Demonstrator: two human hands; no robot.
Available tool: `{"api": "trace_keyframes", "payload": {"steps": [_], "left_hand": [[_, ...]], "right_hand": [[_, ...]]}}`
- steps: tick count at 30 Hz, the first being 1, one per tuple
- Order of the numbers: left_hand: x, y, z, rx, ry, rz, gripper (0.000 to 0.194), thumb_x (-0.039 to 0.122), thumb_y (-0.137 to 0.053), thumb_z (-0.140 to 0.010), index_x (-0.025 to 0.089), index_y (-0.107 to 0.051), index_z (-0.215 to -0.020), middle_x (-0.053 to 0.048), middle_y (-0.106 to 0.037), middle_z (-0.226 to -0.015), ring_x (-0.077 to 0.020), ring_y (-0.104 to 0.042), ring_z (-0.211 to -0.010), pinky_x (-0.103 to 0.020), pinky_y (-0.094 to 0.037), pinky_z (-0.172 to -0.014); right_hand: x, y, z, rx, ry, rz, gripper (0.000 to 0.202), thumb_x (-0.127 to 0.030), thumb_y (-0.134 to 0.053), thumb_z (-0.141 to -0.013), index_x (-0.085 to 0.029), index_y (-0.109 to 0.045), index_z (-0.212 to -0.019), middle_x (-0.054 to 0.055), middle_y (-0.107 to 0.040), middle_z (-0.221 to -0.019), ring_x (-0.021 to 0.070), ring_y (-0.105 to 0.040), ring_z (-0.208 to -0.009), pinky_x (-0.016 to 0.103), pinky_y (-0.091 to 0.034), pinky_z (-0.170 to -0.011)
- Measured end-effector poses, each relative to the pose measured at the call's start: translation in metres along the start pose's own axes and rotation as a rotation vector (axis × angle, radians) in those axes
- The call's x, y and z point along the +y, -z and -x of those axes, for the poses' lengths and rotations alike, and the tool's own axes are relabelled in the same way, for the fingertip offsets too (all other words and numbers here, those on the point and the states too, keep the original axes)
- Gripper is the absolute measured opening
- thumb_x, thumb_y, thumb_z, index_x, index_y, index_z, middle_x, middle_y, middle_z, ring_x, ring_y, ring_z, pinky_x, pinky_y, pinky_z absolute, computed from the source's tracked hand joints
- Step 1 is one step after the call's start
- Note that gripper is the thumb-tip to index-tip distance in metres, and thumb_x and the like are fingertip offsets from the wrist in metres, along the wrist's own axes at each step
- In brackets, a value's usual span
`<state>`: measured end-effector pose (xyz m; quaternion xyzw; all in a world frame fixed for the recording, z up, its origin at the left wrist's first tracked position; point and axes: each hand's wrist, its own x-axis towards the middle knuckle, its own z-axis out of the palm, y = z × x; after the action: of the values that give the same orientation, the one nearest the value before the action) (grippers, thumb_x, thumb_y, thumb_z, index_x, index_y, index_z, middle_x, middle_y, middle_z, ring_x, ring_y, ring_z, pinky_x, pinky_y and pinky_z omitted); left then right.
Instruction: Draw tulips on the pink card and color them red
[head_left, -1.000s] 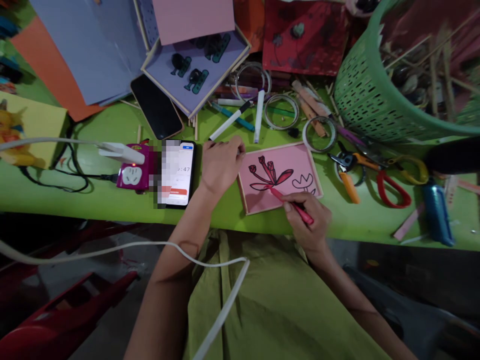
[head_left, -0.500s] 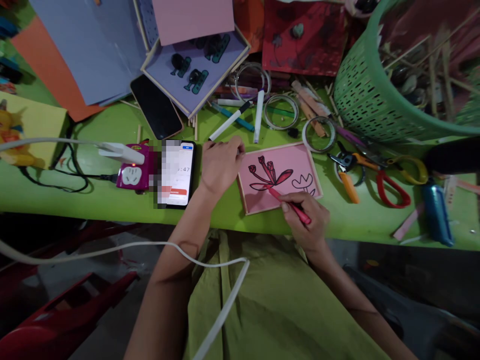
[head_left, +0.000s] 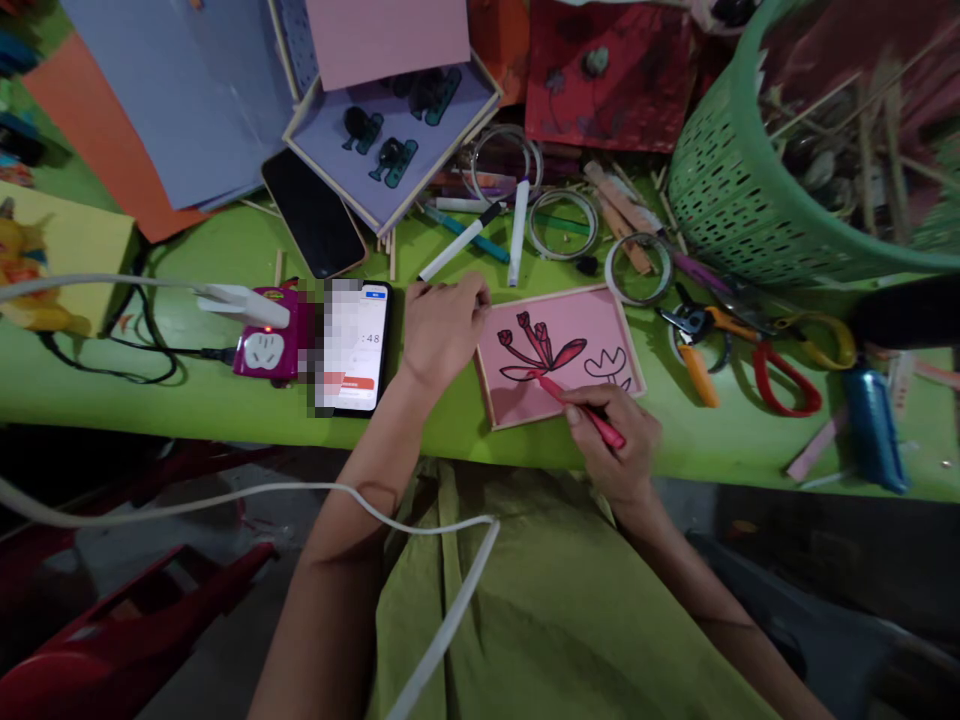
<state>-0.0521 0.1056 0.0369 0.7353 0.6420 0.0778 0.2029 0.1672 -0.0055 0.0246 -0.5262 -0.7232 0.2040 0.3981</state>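
A pink card in a pale wooden frame [head_left: 529,404] lies on the green table, bearing black-outlined flowers, one partly coloured red. My right hand [head_left: 616,436] is closed round a red marker [head_left: 592,417], whose tip touches the lower left leaf of the red flower. At the frame's upper left corner rests my left hand [head_left: 444,328], fingers bent and their tips partly hidden, so whether they pinch anything cannot be made out. A lit phone [head_left: 360,350] lies left of my left hand.
Behind the frame are white markers [head_left: 517,235], tape rolls [head_left: 637,270] and a second phone [head_left: 313,215]. Pliers [head_left: 694,350], scissors [head_left: 784,385] and a green basket [head_left: 720,190] stand right. A purple socket block [head_left: 264,350] is left; a white cable [head_left: 300,487] crosses in front.
The red marker and my right hand have shifted very slightly to the right. The phone's timer digits now end in 48 instead of 47. My left hand stays in place.
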Motion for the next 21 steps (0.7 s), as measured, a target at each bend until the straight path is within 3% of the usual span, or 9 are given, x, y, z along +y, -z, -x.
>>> {"api": "trace_keyframes", "payload": {"steps": [21], "left_hand": [[0.003, 0.0025, 0.0006, -0.019, 0.014, -0.012, 0.017, 0.022, -0.054, -0.106, 0.025, -0.07, -0.113, -0.006, -0.084, -0.106, -0.0289, -0.077, -0.107, -0.048, -0.044, -0.11]], "right_hand": [[0.0005, 0.0005, 0.0015, -0.007, 0.02, -0.011, 0.012, -0.015, -0.064, -0.092, -0.026, -0.071, -0.092, 0.0, -0.078, -0.078, 0.0199, -0.074, -0.067, 0.034, -0.058, -0.063]]}}
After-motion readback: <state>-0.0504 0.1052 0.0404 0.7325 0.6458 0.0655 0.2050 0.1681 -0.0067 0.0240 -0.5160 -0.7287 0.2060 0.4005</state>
